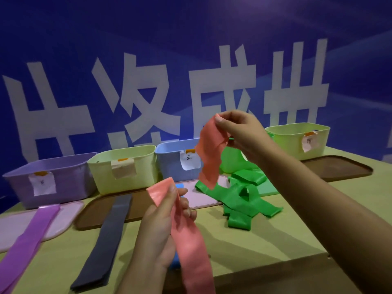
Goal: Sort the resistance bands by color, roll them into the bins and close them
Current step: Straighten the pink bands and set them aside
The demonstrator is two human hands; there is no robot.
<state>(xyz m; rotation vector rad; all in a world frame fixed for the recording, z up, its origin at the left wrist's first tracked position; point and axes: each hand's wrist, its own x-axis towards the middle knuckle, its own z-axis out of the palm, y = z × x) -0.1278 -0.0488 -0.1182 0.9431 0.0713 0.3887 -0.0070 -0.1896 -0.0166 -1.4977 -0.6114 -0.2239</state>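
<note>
Both hands are up over the table: right grip (235, 126) pinching one pink band (209, 153), left grip (169, 211) clamped on another, maybe the same band. Green bands (244, 200) lie below the right grip.

**Large white characters on the wall, one legible bin label**

The blue backdrop (191, 28) behind the table carried large white Chinese characters, cut off at the bottom by the bins; the third looked like 成 (224, 90), while the others could not be read with certainty. The paper label (190, 161) taped to the front of the blue bin (167, 160) bore the handwritten character 蓝. Labels on the purple bin (70, 179), the light green bin (144, 168) and the far right bin (286, 143) were too faint or blurred to read.
</note>
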